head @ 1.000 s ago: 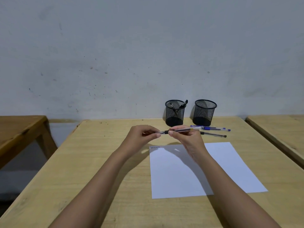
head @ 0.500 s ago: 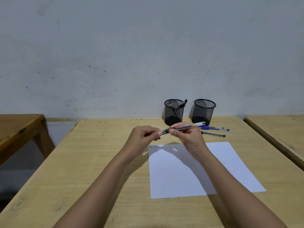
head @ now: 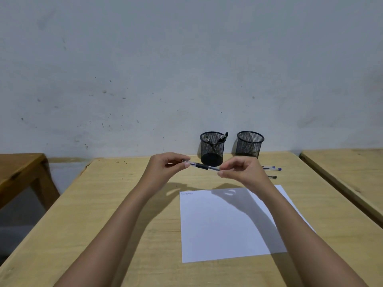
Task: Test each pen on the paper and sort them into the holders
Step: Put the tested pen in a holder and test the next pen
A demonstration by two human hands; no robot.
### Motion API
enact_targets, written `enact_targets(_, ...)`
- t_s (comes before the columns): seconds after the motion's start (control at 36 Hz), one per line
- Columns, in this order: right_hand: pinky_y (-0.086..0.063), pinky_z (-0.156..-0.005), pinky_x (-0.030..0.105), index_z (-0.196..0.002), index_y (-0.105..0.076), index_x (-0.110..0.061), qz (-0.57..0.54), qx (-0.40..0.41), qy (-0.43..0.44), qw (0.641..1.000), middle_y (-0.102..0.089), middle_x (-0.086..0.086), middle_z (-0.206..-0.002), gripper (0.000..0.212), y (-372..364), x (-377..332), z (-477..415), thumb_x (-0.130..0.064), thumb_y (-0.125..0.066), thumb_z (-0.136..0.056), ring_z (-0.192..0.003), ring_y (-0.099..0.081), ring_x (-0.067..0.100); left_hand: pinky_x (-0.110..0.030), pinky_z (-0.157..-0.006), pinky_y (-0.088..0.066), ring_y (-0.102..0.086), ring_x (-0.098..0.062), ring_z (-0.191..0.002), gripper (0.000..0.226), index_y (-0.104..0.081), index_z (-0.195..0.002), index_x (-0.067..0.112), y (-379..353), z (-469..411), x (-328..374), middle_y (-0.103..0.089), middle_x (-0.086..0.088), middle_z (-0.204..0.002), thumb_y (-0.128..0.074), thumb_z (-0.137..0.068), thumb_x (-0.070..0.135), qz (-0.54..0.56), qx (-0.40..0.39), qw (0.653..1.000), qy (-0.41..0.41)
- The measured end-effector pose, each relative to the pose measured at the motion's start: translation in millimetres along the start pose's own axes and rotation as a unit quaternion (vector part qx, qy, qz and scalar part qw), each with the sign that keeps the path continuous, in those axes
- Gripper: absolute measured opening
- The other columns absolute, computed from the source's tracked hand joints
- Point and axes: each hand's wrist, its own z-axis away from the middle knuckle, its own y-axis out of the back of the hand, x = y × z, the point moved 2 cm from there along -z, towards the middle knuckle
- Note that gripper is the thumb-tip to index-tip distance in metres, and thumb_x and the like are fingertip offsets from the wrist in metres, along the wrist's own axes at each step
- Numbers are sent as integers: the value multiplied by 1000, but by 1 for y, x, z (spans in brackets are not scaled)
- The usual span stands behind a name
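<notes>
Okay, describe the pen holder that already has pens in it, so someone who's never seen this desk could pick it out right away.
On the light wooden desk, look at the far edge against the grey wall, where two black mesh cups stand side by side beyond the white paper. The one you want is the left holder. Pens poke above its rim, while the right holder shows none.

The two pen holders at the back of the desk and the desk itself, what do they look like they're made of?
The left holder and the right holder look like black wire mesh, probably metal with a matte coating: the wall shows through their sides. The desk looks like pale wood or wood-look laminate with a smooth, low-sheen surface, judging by the faint grain lines; which one is unclear.
</notes>
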Motion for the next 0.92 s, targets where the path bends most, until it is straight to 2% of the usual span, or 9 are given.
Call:
enact_targets(0.11, -50, -56, 19, -69, -70, -18, 123, -29, -5, 992, -67, 1, -63, 24, -4, 2, -6, 2, -82, -62, -57, -61, 7, -10, -75, -49, -67, -4, -83, 15, -73, -93, 10, -7, -15, 9, -73, -3, -90, -72, -78, 6, 31, 9, 999, -13)
enact_targets(0.25, -53, -68, 27, -67, -62, -28, 203, -33, 18, 978, -63, -4, -66, 31, -12, 4, -20, -2, -80, -66, -63, -59, 8, -17, -80, -52, -67, -6, -81, 18, -71, -96, 7, -30, -39, 23, -72, -6, -90, -69, -79, 0, 96, 1, 995, -34)
enact_targets(0.39, -54, -69, 27, -72, -61, -10, 178, 59, 34, 982, -66, 7, -72, 16, -8, 15, -40, -1, -74, -70, -63, -61, 13, -26, -90, -53, -68, -17, -96, 16, -69, -101, 6, -48, -63, 21, -71, -13, -101, -63, -86, 7, 162, 0, 987, -11)
enact_targets(0.47, -51, -67, 22, -71, -56, -15, 90, 137, 33, 986, -68, 6, -75, 21, 4, 20, -54, -1, -70, -75, -65, -64, 8, -27, -90, -50, -67, -13, -95, 14, -69, -100, 13, -53, -81, 0, -71, -4, -99, -64, -86, 11, 104, 28, 994, -2)
enact_targets(0.58, -54, -86, 43, -76, -57, -15, 5, 201, 42, 979, -68, 17, -86, 11, 17, 27, -71, -19, -67, -77, -82, -67, 26, -23, -98, -42, -54, -8, -111, 37, -58, -121, 11, -65, -97, -33, -58, 4, -115, -66, -86, 16, -5, 27, 999, 33)
enact_targets(0.67, -52, -85, 46, -76, -56, -19, -5, 224, 54, 973, -66, 22, -86, 9, 19, 31, -84, -23, -64, -79, -84, -66, 32, -22, -95, -35, -43, -5, -115, 53, -48, -131, 13, -76, -104, -51, -46, 9, -120, -69, -83, 19, -38, 23, 998, 39)
enact_targets(0.75, -53, -80, 29, -73, -54, -25, 49, 244, 76, 966, -65, 12, -85, 19, 19, 38, -100, -13, -64, -83, -82, -66, 19, -28, -102, -37, -41, -5, -117, 56, -46, -130, 22, -86, -111, -63, -43, 11, -124, -72, -80, 19, -22, 14, 999, 42)
enact_targets(0.83, -48, -67, 10, -72, -54, -23, 113, 245, 91, 959, -66, 7, -83, 23, 19, 41, -114, -6, -65, -81, -73, -64, 2, -35, -105, -41, -47, -4, -119, 54, -45, -118, 39, -92, -118, -71, -50, 11, -127, -74, -74, 28, -9, 10, 999, 33)
enact_targets(0.92, -43, -60, 2, -74, -59, -15, 165, 219, 84, 958, -64, -4, -74, 13, 18, 44, -125, -6, -66, -80, -63, -60, -12, -26, -97, -45, -53, 6, -111, 53, -43, -105, 50, -97, -122, -74, -56, 20, -116, -76, -73, 23, 28, 5, 999, 28)
